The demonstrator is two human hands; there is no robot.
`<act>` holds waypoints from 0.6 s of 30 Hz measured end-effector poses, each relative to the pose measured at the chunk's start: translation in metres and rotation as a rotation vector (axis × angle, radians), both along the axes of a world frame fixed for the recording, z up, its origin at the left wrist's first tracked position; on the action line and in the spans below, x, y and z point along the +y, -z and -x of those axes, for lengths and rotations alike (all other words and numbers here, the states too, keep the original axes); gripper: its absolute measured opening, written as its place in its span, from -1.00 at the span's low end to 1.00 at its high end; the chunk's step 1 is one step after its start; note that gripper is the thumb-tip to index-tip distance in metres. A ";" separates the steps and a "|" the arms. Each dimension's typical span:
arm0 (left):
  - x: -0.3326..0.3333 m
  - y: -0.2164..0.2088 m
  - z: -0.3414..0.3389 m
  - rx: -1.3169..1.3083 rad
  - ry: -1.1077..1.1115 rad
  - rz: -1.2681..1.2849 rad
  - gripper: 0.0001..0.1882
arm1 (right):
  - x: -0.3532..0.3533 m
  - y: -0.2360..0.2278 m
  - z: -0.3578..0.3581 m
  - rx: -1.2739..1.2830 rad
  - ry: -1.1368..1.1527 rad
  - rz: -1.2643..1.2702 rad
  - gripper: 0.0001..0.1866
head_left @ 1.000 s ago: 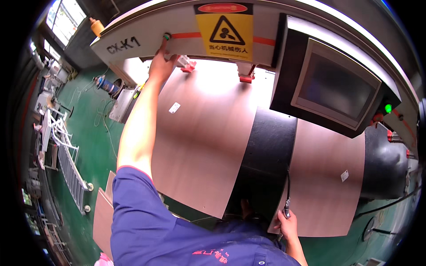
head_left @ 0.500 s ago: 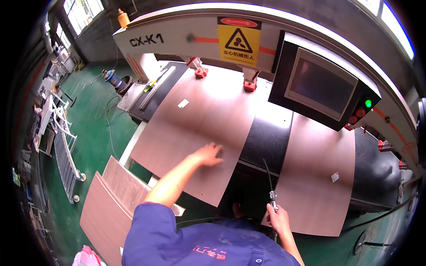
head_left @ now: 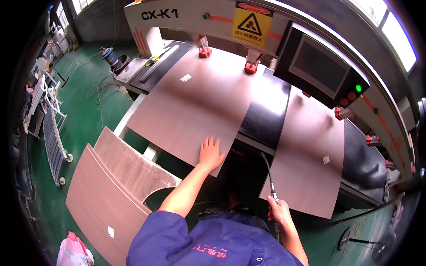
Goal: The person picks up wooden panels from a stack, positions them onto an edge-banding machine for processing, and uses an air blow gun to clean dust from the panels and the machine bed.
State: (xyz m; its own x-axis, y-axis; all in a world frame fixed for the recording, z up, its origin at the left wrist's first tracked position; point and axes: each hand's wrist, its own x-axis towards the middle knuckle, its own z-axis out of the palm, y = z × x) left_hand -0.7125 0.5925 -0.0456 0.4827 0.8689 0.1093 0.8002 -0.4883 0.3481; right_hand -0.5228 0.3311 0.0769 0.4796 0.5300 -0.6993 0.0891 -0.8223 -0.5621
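By the near-left corner of the right panel [head_left: 306, 146], the right hand [head_left: 279, 212] clasps a nozzled tool [head_left: 273, 191], handle partly hidden; the left hand [head_left: 211, 153], spread and empty, rests on the left panel [head_left: 186, 113] beside its near-right corner; a control box [head_left: 321, 66] and red clamps [head_left: 251, 68] obstruct the panels' far ends

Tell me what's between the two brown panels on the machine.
In the head view, black machine bed separates the left panel from the right panel; nearer the person, the tip of the air gun in the right hand shows there.
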 end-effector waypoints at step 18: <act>-0.129 0.001 -0.144 -0.367 -0.056 1.071 -0.34 | -0.175 0.042 -0.127 0.081 0.724 -0.330 -0.48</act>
State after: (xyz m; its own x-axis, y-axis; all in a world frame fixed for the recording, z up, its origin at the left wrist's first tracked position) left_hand -0.5682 0.4637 -0.0464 0.5319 0.6202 -0.5766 0.5748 0.2355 0.7836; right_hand -0.3963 0.1557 0.0345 0.7382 0.2919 -0.6081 -0.4549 -0.4503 -0.7683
